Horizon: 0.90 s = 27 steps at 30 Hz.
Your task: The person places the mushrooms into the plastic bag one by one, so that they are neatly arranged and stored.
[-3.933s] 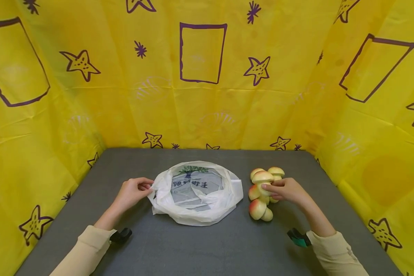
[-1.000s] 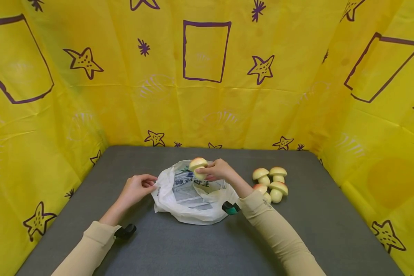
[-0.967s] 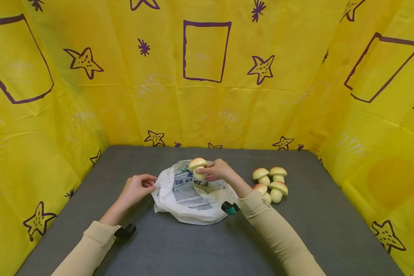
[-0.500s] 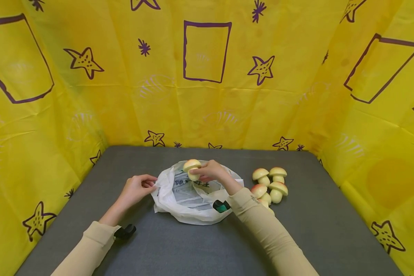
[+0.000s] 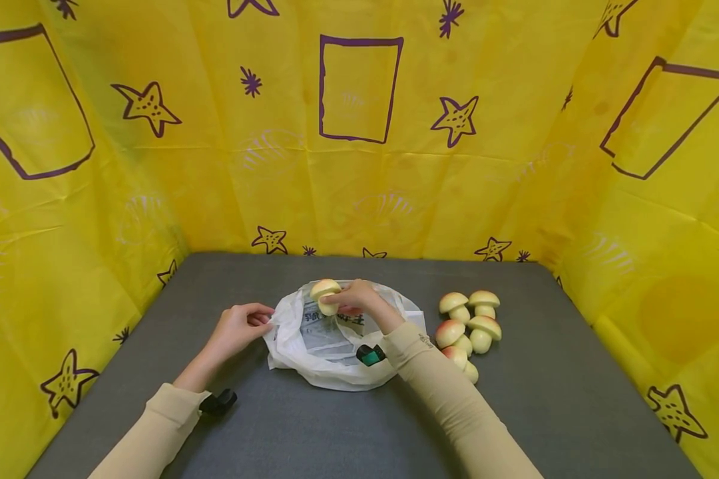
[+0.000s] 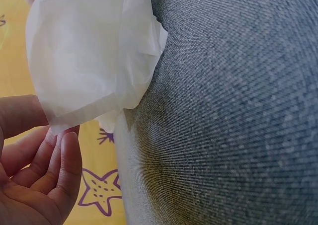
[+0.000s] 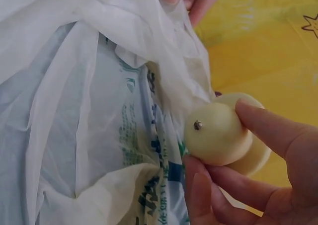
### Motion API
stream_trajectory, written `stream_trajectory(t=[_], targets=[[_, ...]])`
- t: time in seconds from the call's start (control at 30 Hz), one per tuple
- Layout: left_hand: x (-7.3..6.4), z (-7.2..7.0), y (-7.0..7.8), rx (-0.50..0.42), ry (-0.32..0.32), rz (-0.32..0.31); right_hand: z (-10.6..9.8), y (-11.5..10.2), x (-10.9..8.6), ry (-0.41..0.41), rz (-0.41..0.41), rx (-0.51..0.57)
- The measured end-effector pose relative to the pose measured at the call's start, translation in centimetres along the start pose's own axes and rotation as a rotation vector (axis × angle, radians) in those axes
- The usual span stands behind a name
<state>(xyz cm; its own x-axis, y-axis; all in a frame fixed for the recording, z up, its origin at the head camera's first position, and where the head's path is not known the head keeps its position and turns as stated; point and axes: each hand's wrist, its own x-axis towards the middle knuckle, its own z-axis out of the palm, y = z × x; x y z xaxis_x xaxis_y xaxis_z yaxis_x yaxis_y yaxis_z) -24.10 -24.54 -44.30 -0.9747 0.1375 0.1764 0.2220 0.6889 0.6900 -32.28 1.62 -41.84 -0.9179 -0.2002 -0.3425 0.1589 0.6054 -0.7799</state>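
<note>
A white plastic bag [image 5: 335, 378] with green and dark print lies on the table with its mouth spread wide. My left hand [image 5: 239, 327] pinches the bag's left rim between thumb and fingers; the left wrist view shows the thin film [image 6: 82, 56] at the fingertips. In my right hand [image 5: 359, 297] is a toy mushroom [image 5: 326, 290], cream with a reddish cap, gripped by its stem over the bag's opening. Up close in the right wrist view, the mushroom's rounded stem end [image 7: 218, 135] sits between thumb and fingers, and the printed bag wall is beside it.
Several more toy mushrooms [image 5: 484, 332] lie in a cluster right of the bag, near the right forearm. The dark grey table [image 5: 311, 432] is enclosed by yellow cloth walls [image 5: 359, 199] with starfish drawings.
My right hand first took a mushroom from the cluster and carried it left over the bag. During the last second it moved further left and slightly lower. The left hand stayed at the rim.
</note>
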Motion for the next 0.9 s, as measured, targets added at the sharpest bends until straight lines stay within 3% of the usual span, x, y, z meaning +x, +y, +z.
stream_trajectory(t=[0.37, 0.6, 0.9], targets=[[0.1, 0.0, 0.0, 0.006, 0.000, -0.003, 1.2, -0.4, 0.6, -0.019, 0.085, 0.137], [0.1, 0.1, -0.1, 0.006, -0.005, 0.000, 2.2, -0.1, 1.4, 0.014, 0.130, 0.084], [0.0, 0.1, -0.2, 0.010, -0.004, -0.006, 3.1, 0.0, 1.6, 0.051, 0.170, 0.137]])
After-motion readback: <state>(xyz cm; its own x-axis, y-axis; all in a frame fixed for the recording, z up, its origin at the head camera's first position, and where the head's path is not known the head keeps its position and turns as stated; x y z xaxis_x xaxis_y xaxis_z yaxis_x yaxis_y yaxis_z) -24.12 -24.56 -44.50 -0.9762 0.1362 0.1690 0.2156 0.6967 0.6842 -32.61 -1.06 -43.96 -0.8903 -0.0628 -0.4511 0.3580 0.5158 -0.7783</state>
